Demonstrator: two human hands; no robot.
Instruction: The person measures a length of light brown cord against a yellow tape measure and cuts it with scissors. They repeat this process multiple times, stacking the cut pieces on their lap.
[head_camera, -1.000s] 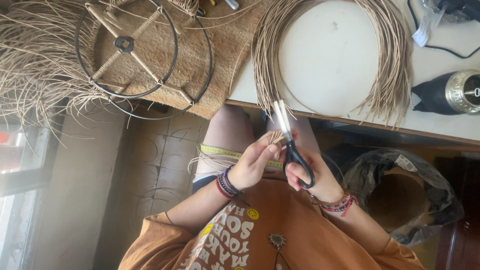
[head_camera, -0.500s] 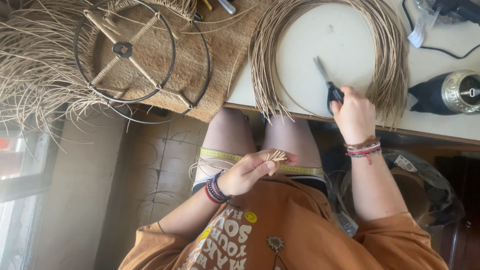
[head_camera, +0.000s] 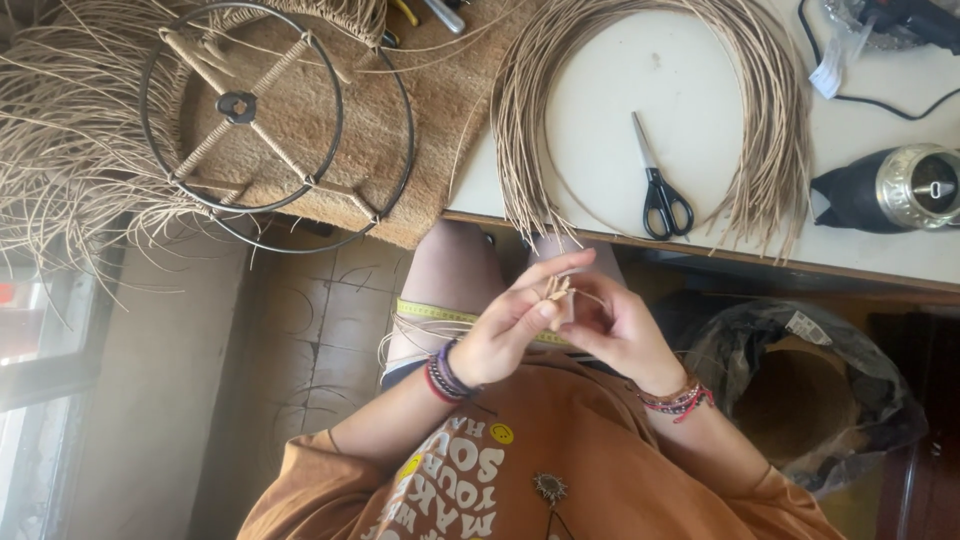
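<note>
Hands meet over lap: left hand (head_camera: 505, 335) and right hand (head_camera: 615, 335) both pinch small raffia piece (head_camera: 558, 290) between fingertips, held close for fine work. Yellow tape measure (head_camera: 440, 312) lies across thighs just beyond fingers. Scissors (head_camera: 658, 190) lie closed on white table (head_camera: 900, 255), inside raffia coil (head_camera: 770, 130), well beyond fingers. Metal ring frame (head_camera: 240, 110) on woven mat. Tiled floor below.

glue gun (head_camera: 915, 20) cut off at top edge, straw piece (head_camera: 557, 290) mostly hidden by fingers (head_camera: 545, 275)
</note>
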